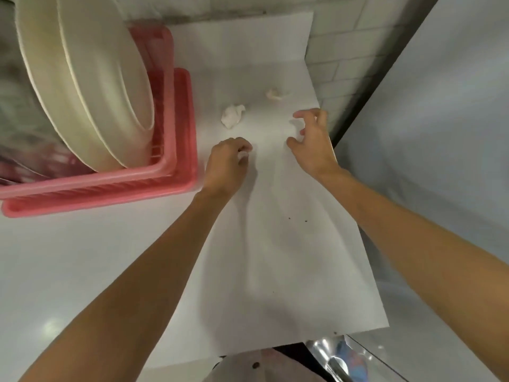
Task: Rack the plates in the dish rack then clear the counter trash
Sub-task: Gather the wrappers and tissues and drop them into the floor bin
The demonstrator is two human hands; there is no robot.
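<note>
Clearing the trash looks to be the step in hand, since the plates (91, 86) stand on edge in the pink dish rack (110, 186) at the left of the counter (68, 257). The left hand (225, 164) has a narrow grip, with its fingers curled round what seems to be a small white scrap (243, 155), close to the rack's corner. The right hand (314, 144) has a wide grip, fingers spread and bent, holding nothing. It is above the right edge of the paper sheet (275, 244) that covers the counter. The near tissue (232, 115) lies crumpled just past the left hand, and the far tissue (275, 94) lies closer to the wall. Dark crumbs (289, 218) dot the sheet between the forearms.

The sheet looks loose and rumpled, so a dragging palm could slide it and carry a tissue off the right edge. A hasty grab might flick the light tissues away. A left elbow swinging back could knock the rack and rattle the leaning plates. The crumbs are small enough to be overlooked.
</note>
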